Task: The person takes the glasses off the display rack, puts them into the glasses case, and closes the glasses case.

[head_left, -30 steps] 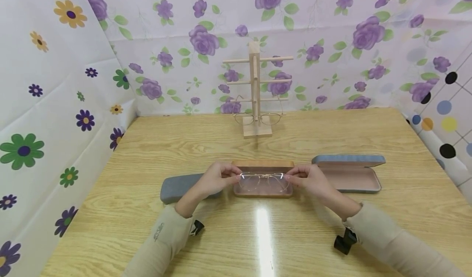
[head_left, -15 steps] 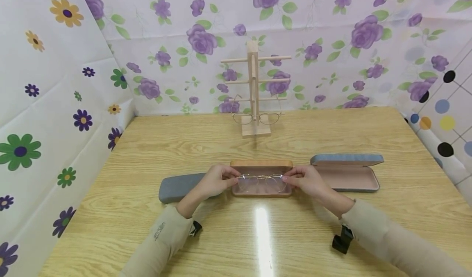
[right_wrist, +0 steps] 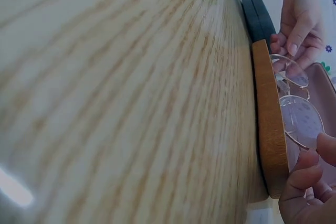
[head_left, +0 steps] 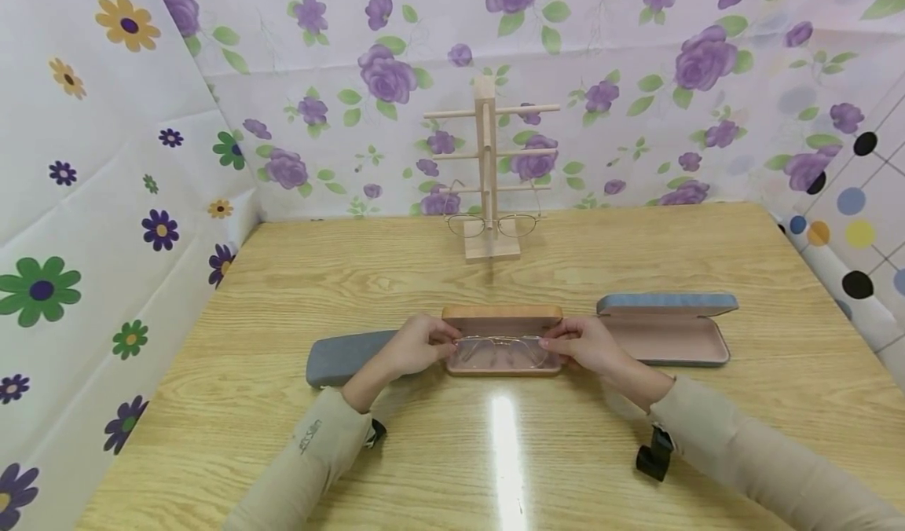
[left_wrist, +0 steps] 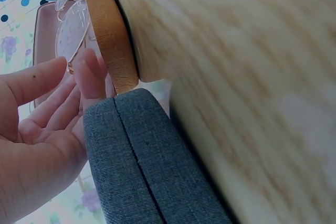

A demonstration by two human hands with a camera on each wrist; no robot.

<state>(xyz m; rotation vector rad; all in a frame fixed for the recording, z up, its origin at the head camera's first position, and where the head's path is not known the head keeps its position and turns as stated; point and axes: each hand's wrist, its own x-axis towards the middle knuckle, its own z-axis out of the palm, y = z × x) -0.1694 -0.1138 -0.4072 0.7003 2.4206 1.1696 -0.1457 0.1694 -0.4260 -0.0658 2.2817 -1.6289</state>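
A pair of thin gold-rimmed eyeglasses [head_left: 500, 341] is held low inside an open tan eyeglass case [head_left: 502, 312] with a pinkish lining. My left hand [head_left: 412, 349] pinches the left end of the frame between thumb and fingers. At the opposite end, the thumb and fingers of my right hand [head_left: 595, 350] pinch the frame too. Clear lenses [right_wrist: 302, 119] show between both hands in the right wrist view. A closed grey-blue eyeglass case [left_wrist: 142, 150] lies beside the left hand, partly covered by it in the head view.
To the right stands an open blue eyeglass case [head_left: 667, 303] with a pink inside [head_left: 661, 341]. Behind, a wooden display stand [head_left: 485, 138] bears another pair of wire-rimmed glasses [head_left: 518, 225] on its lowest bar. Floral cloth hangs behind the wood-grain table [head_left: 339, 272].
The eyeglasses have gone slightly down into the tan case and tipped flatter, both hands still pinching their ends. The cases and the stand have stayed put.
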